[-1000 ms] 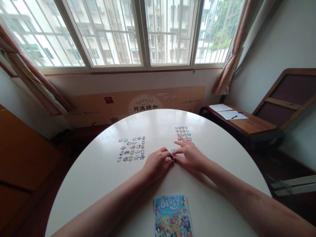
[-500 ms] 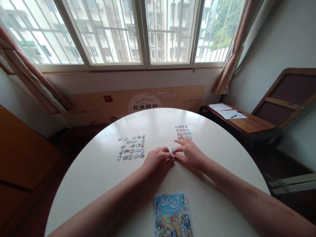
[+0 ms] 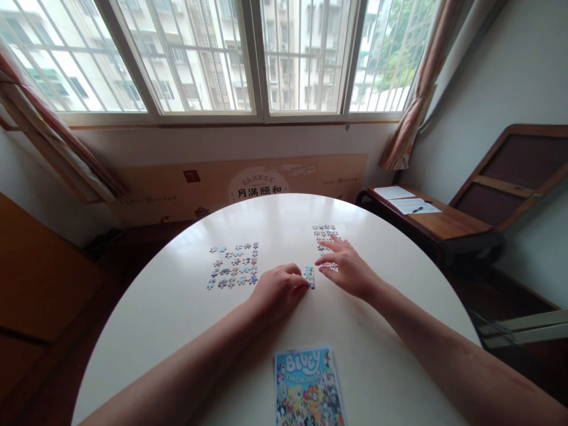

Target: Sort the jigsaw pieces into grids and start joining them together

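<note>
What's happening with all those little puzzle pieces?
Someone is working on a jigsaw at a round white table. Their left hand has its fingers at a small cluster of pieces. Their right hand is spread, partly covering the right group of pieces. Another group lies left. A Bluey picture lies nearest the person.

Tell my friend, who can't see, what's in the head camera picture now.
A person's left hand is at a small clump of puzzle pieces on a round white table, the open right hand just beside it. One group of pieces lies left, another group farther back; a Bluey picture lies nearer the person.
</note>
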A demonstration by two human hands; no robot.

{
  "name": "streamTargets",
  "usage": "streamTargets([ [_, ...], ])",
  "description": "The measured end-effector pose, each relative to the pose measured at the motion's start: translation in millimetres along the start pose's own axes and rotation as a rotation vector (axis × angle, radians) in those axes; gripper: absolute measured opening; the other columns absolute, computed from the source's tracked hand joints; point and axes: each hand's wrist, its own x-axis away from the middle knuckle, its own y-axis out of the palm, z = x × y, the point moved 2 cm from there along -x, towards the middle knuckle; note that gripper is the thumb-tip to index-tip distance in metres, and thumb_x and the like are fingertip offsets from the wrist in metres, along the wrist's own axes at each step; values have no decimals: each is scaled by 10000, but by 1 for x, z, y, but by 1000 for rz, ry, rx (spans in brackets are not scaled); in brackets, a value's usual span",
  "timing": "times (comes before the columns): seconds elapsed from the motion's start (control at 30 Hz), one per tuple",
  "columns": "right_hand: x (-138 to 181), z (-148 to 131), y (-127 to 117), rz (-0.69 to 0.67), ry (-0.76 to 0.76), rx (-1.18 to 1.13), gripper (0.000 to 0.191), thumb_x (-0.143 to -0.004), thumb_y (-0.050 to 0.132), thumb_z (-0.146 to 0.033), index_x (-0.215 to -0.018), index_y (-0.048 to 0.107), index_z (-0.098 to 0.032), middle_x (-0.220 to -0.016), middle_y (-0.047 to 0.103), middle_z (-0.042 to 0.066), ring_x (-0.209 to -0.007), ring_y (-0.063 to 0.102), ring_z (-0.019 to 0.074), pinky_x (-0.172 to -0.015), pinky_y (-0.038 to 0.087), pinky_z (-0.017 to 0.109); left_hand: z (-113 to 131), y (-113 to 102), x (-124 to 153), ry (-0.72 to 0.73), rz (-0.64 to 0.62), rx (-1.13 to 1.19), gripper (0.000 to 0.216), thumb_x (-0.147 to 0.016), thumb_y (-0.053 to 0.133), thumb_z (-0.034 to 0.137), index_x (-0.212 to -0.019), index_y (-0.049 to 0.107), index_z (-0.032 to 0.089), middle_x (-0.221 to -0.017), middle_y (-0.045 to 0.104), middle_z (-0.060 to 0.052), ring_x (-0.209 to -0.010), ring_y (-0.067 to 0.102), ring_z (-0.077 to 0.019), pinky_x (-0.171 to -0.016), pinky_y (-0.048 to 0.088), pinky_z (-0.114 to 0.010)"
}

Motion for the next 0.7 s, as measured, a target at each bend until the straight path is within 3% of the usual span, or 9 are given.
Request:
streamTargets([
  [0.17, 1, -1, -3, -23, 11, 30, 197, -881, 649, -239, -1004, 798, -281, -1462, 543, 76, -1483, 301, 364, -1182, 221, 645, -1, 6, -4, -15, 28, 10, 195, -897, 606, 220, -890, 789, 285, -950, 739, -4, -809, 678, -158, -730, 516, -275],
  [0.47, 0, 2, -6, -97, 41, 69, 180, -879, 657, -240, -982, 802, -267, -1457, 546, 71, -1490, 276, 377, -1179, 213, 663, 3, 7, -9, -35, 9, -28, 232, -903, 588, 255, -1039, 775, 275, -1029, 735, -29, -849, 674, -177, -732, 525, -298],
  [0.7, 3, 0, -8, -129, 43, 64, 160, -885, 657, -252, -917, 812, -274, -1451, 552, 59, -1486, 281, 382, -1184, 198, 666, 3, 2, -3, -2, 7, -61, 237, -911, 557, 244, -915, 793, 260, -977, 734, -24, -815, 659, -163, -707, 511, -278],
])
